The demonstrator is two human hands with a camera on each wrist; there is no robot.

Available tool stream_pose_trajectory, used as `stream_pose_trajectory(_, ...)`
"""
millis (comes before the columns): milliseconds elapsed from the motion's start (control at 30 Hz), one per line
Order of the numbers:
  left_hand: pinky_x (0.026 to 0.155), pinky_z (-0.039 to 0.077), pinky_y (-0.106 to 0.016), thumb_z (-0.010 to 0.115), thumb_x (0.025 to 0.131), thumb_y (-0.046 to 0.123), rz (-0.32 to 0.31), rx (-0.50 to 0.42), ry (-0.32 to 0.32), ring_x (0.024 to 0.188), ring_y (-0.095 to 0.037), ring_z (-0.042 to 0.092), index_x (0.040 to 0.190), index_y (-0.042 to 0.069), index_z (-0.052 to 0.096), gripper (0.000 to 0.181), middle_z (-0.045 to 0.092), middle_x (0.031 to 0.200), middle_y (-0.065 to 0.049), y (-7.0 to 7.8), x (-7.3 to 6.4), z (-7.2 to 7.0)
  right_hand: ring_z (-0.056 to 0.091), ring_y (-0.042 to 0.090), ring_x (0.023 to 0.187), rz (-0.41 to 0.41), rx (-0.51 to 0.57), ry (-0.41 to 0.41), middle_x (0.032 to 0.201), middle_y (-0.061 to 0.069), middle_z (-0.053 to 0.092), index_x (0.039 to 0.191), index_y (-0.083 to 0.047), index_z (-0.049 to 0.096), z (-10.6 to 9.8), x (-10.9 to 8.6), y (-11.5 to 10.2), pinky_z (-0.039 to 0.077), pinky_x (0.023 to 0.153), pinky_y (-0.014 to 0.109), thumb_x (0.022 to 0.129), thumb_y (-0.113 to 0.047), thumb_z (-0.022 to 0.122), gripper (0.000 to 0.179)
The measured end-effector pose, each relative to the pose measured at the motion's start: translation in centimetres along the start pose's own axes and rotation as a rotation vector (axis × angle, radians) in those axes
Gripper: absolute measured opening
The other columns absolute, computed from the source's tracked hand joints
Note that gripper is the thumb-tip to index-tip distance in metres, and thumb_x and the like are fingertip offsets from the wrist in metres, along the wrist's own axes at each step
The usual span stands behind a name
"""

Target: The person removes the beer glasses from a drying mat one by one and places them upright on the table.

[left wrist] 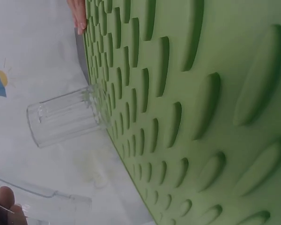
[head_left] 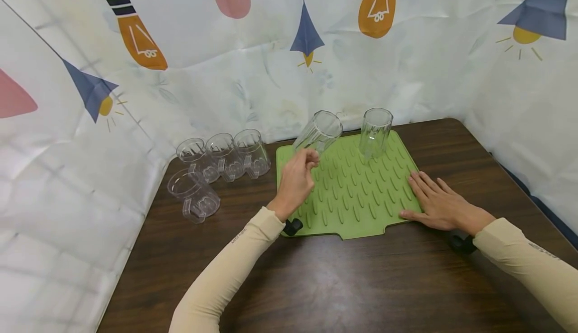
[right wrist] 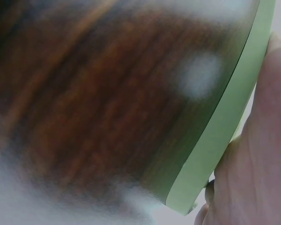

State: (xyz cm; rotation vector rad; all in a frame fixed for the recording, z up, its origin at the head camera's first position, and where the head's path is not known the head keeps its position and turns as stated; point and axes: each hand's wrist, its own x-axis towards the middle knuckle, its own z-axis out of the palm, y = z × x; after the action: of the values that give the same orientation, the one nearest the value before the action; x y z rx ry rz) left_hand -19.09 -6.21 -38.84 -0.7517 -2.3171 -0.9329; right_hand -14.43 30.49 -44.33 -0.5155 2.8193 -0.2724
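My left hand (head_left: 295, 180) grips a clear glass mug (head_left: 321, 125), which tilts over the back left of the green ridged mat (head_left: 352, 230). In the left wrist view, fingertips (left wrist: 5, 198) curl at this mug's side, bottom left. Another clear mug (head_left: 376, 132) stands on the mat's back right part. My right hand (head_left: 438, 202) rests flat with spread fingers on the mat's right edge. The right wrist view shows that hand (right wrist: 253, 173) up close along the green edge.
Several clear mugs with handles stand at the left of the dark wooden table (head_left: 316, 283); one mug (head_left: 194, 195) is nearer than the others. A patterned white cloth (head_left: 271, 82) hangs behind the table and along its sides.
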Motion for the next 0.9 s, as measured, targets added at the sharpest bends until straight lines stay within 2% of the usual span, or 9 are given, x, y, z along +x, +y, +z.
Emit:
stream_pose_trajectory(100, 0.083, 0.064, -0.031, 0.051, 0.096, -0.018, 0.023, 0.038, -0.008, 0.093, -0.023, 0.076, 0.112, 0.000, 0.060, 0.026, 0.071, 0.104, -0.014, 0.2, -0.1, -0.3, 0.006, 0.048, 0.160, 0.000, -0.001, 0.000, 0.173, 0.028, 0.006, 0.164, 0.002, 0.011, 0.0, 0.0, 0.0, 0.005, 0.125, 0.074, 0.098, -0.070, 0.052, 0.106)
stream_pose_trajectory(233, 0.083, 0.065, -0.031, 0.045, 0.082, -0.027, 0.043, 0.091, -0.020, 0.097, -0.026, 0.075, 0.114, 0.000, 0.060, 0.044, 0.069, 0.106, -0.015, 0.3, -0.2, -0.8, 0.006, 0.048, 0.161, -0.003, -0.002, 0.001, 0.172, 0.029, 0.006, 0.164, 0.003, 0.011, 0.0, 0.0, 0.0, 0.006, 0.125, 0.074, 0.097, -0.070, 0.052, 0.107)
stream_pose_trajectory(333, 0.083, 0.063, -0.033, 0.044, 0.076, -0.029, 0.070, 0.138, -0.013, 0.097, -0.027, 0.071, 0.113, 0.001, 0.061, 0.051, 0.069, 0.106, -0.014, 0.3, -0.3, -1.2, 0.006, 0.048, 0.160, -0.003, -0.004, 0.002, 0.172, 0.029, 0.007, 0.164, 0.003, 0.012, 0.0, 0.0, 0.0, 0.007, 0.125, 0.074, 0.097, -0.070, 0.052, 0.107)
stream_pose_trajectory(500, 0.079, 0.055, -0.035, 0.047, 0.071, -0.028, 0.150, 0.236, -0.002, 0.091, -0.028, 0.061, 0.109, 0.002, 0.063, 0.051, 0.070, 0.102, -0.013, 0.2, -0.6, -1.6, 0.006, 0.049, 0.160, -0.003, -0.003, 0.000, 0.172, 0.029, 0.007, 0.164, 0.003, 0.012, -0.1, 0.0, -0.2, 0.006, 0.125, 0.074, 0.097, -0.070, 0.053, 0.107)
stream_pose_trajectory(633, 0.076, 0.053, -0.033, 0.048, 0.069, -0.026, 0.206, 0.297, -0.002, 0.089, -0.027, 0.059, 0.109, 0.002, 0.064, 0.052, 0.069, 0.100, -0.012, 0.1, -0.9, -1.9, 0.006, 0.049, 0.160, -0.007, -0.005, 0.000, 0.172, 0.029, 0.007, 0.164, 0.003, 0.012, 0.0, 0.0, -0.1, 0.006, 0.125, 0.074, 0.097, -0.070, 0.052, 0.107)
stream_pose_trajectory(800, 0.068, 0.052, -0.030, 0.044, 0.067, -0.025, 0.240, 0.355, -0.023, 0.088, -0.025, 0.058, 0.110, 0.003, 0.065, 0.056, 0.070, 0.101, -0.011, 0.4, -1.1, -2.4, 0.005, 0.049, 0.160, -0.003, -0.003, -0.002, 0.172, 0.029, 0.007, 0.164, 0.004, 0.012, 0.0, 0.0, -0.1, 0.006, 0.125, 0.074, 0.097, -0.071, 0.052, 0.108)
stream_pose_trajectory(900, 0.063, 0.049, -0.028, 0.047, 0.066, -0.025, 0.262, 0.388, -0.045, 0.086, -0.025, 0.056, 0.110, 0.004, 0.065, 0.055, 0.069, 0.101, -0.010, 0.5, -1.1, -2.7, 0.005, 0.049, 0.160, -0.002, -0.003, -0.002, 0.172, 0.030, 0.006, 0.164, 0.004, 0.011, 0.0, -0.1, 0.0, 0.006, 0.124, 0.074, 0.097, -0.071, 0.053, 0.108)
